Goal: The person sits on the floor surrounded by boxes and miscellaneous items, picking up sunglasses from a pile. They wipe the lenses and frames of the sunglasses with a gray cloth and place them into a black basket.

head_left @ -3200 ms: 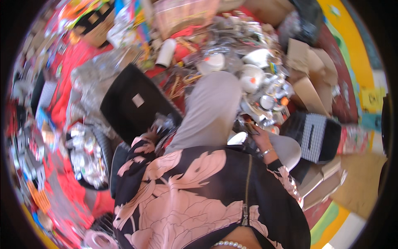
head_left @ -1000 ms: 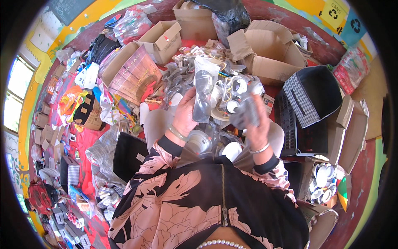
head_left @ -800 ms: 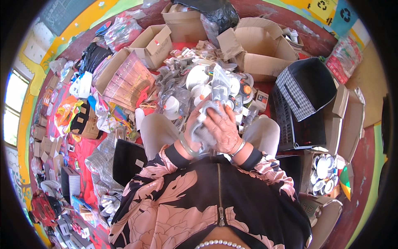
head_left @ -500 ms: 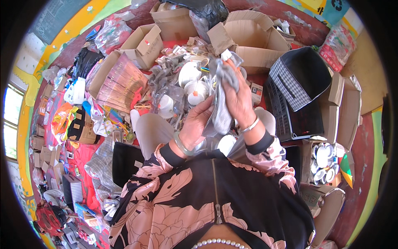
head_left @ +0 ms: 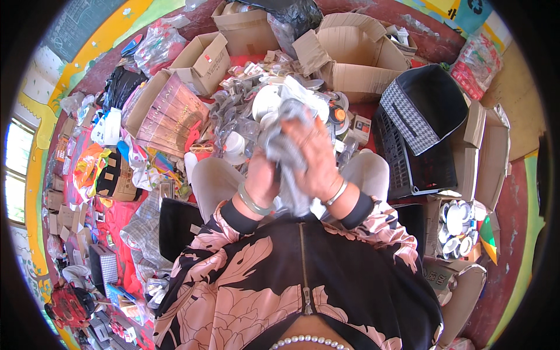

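Observation:
A crumpled grey cloth [head_left: 281, 143] is held up between my two hands, over the pile in front of my lap. My left hand [head_left: 261, 176] is on its left side, fingers partly hidden behind it and smeared by motion. From the right, my right hand [head_left: 318, 160] presses against the cloth, its fingers curled over the folds and also blurred. One end of the cloth hangs down between my wrists. Just past my fingertips is a bright white, blurred piece [head_left: 304, 96]; whether it is held or lies on the pile, I cannot tell. White round containers [head_left: 235, 144] sit beyond my left hand.
Open cardboard boxes [head_left: 367, 58] stand behind the pile. At the right are a black plastic crate [head_left: 402, 169] and a black fabric bin with a checked side [head_left: 408, 114]. A pink patterned carton [head_left: 169, 116] leans at the left. A box of white round pieces [head_left: 456, 230] stands lower right.
Both hands have come closer together, the right moving left and down. The cloth, stretched upright before, is now bunched between them. An orange-topped item behind the right hand is uncovered.

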`<state>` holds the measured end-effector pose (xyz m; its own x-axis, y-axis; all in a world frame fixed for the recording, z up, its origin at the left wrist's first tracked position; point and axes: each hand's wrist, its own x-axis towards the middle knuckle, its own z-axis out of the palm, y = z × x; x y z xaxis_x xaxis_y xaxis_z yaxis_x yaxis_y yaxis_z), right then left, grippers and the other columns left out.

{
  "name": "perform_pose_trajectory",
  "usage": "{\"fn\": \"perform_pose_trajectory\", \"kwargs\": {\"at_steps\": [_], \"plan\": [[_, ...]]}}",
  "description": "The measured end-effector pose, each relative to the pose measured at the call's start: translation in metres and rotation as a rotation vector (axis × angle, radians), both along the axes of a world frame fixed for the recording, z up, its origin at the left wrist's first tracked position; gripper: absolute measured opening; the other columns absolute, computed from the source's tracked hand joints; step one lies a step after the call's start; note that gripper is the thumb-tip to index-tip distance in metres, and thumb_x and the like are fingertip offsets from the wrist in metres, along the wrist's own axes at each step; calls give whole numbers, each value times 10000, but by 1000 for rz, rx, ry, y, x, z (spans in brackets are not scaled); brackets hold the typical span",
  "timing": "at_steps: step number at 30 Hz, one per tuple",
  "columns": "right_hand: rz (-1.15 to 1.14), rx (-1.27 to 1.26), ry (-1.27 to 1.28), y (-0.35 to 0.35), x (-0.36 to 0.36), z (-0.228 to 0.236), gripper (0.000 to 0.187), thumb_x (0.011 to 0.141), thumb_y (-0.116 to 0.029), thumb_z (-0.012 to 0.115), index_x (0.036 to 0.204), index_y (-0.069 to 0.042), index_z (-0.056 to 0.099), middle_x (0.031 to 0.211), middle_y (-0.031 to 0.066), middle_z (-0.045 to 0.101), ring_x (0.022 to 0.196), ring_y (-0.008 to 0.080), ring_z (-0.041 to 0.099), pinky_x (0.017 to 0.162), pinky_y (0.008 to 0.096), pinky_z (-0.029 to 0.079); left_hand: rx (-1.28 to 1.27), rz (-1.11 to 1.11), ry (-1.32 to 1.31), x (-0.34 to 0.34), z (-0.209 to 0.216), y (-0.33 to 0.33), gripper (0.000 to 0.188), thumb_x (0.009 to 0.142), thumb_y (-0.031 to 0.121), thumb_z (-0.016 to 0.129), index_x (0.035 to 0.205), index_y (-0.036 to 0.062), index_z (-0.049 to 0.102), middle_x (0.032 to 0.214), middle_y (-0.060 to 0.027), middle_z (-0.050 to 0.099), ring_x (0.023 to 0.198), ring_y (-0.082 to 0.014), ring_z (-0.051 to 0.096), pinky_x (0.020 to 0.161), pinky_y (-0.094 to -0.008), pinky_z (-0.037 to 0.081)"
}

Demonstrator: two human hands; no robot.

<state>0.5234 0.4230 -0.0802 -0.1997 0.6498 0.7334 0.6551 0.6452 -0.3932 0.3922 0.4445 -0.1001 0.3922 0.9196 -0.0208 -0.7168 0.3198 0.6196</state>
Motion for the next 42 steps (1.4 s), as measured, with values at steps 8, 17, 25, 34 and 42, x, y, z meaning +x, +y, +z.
{"fn": "perform_pose_trajectory", "kwargs": {"at_steps": [8, 17, 25, 34, 42], "plan": [[105, -147, 347, 24, 18, 14, 466, 790, -105, 524, 1253, -83, 479, 1263, 157, 488, 1213, 318, 426, 1061, 448, 239, -5, -132, -38, 3, -6, -2, 313, 912, 29, 455, 1218, -8, 506, 1143, -89, 576, 1007, -149, 567, 880, -276, 460], [121, -30, -231, -14, -13, -24, 647, 585, -113, 621, 1222, -191, 542, 1295, 97, 464, 1303, 374, 277, 1062, 520, 161, 94, -30, 43, -15, -8, 3, 372, 931, 165, 412, 1284, 47, 420, 1179, -135, 549, 1031, -241, 571, 911, -341, 459], [117, -696, 1303, 36, 56, 12, 352, 897, -281, 508, 1166, -55, 541, 1075, 90, 601, 924, 211, 610, 756, 296, 504, 173, -233, -31, -10, -8, -9, 352, 906, 13, 447, 1256, -27, 460, 1164, -97, 562, 1011, -151, 562, 879, -277, 455], [263, -707, 739, 12, 45, -41, 465, 831, -145, 639, 1237, -14, 454, 1131, 46, 549, 1026, 144, 511, 883, 285, 418, -2, -355, 220, -22, -29, -11, 327, 883, -10, 449, 1206, -42, 494, 1063, -112, 603, 907, -176, 609, 808, -297, 501], [-175, -449, 340, 0, 22, -51, 301, 779, -238, 671, 992, -38, 599, 721, 163, 640, 680, 273, 652, 626, 334, 506, -49, -350, 319, -39, -64, -10, 281, 915, 87, 487, 1167, -31, 518, 1106, -74, 580, 1005, -133, 564, 868, -269, 454]]}}
